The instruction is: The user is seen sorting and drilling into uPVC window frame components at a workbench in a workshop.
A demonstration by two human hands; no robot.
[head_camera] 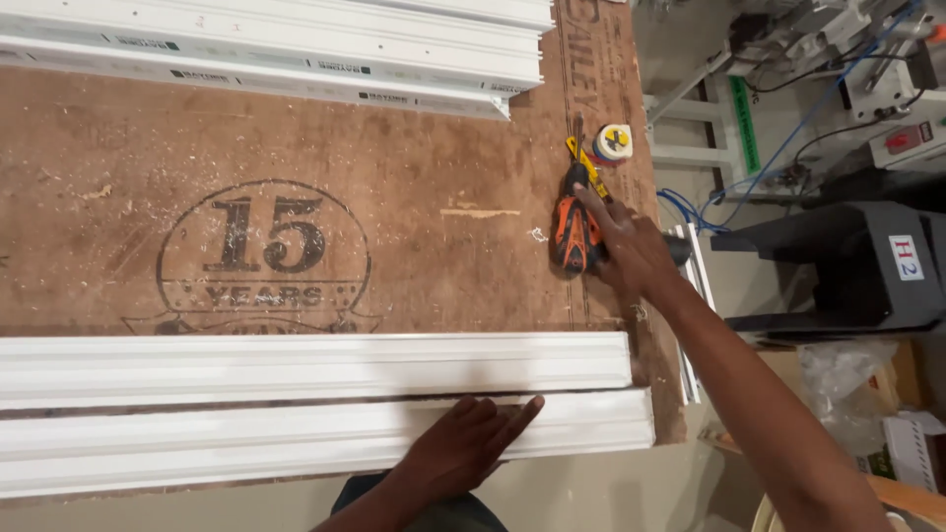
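My right hand (631, 246) reaches out to the right side of a brown plywood bench (414, 197) and rests on an orange and black power tool (574, 232) lying there; whether the fingers grip it is unclear. A yellow-handled tool (583, 163) lies just beyond the power tool. My left hand (473, 438) lies flat, fingers together, on the nearest of two long white plastic profiles (296, 433) at the bench's front edge. The second white profile (296, 365) lies parallel just behind it.
More white profiles (296, 44) lie across the far edge of the bench. A small yellow and white round object (613, 143) sits near the yellow-handled tool. Sawdust covers the board. Right of the bench stand machines, cables (788, 128) and a dark stand (847, 266).
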